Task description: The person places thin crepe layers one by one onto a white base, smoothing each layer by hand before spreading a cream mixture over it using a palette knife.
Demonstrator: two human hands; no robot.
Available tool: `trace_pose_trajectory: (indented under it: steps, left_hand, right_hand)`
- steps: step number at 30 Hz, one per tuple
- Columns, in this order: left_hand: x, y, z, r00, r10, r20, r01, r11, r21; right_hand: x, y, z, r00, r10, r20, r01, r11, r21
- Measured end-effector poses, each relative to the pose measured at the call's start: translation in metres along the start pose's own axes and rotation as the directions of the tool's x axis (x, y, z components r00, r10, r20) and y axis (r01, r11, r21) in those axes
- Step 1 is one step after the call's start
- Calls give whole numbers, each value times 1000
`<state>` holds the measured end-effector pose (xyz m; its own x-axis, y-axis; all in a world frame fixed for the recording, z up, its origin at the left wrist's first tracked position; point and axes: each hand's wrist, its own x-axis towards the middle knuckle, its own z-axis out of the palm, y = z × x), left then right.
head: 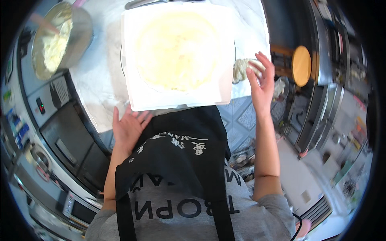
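Before me on the table is a square white plastic tray or board (181,101), strongly overexposed. A pale yellow round layer (178,51) spreads over it, its detail washed out. My left hand (129,128) is palm up with fingers spread at the near left corner; its fingertips reach the tray's edge, and whether they touch it is unclear. To the right of the tray, my right hand (261,82) is raised with thumb and fingers apart. It is over a crumpled cloth (240,70) and holds nothing.
A metal bowl (80,33) of pale cream (57,49) with a spatula handle (45,22) stands at the far left. Beyond the tray lies a long metal-bladed tool (144,3). A round wooden stool (301,66) is at the right, and a dark oven (77,135) at the left.
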<state>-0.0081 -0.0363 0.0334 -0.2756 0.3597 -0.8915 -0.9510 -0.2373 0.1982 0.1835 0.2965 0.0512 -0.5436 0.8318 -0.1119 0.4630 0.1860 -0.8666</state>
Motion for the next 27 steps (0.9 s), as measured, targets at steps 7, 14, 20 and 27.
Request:
trace_pose_trajectory:
  steps: [7, 14, 20, 27]
  left_hand:
    - [-9, -40, 31, 959, 279, -42, -282, 951, -130]
    - [-12, -63, 40, 315, 948, -38, -640, 242, 729]
    - [-2, -83, 135, 167, 632, 757, -496, -610, 618]
    - [24, -90, 161, 309, 582, 752, -485, -584, 651]
  right_hand:
    - [16, -11, 6, 797, 365, 481, -521, 819, 240]
    - [42, 4, -6, 794, -503, 342, 574, 806, -146]
    - [87, -47, 8, 355, -604, 713, 902, 422, -92]
    - [105, -63, 21, 141, -581, 801, 940, 332, 75]
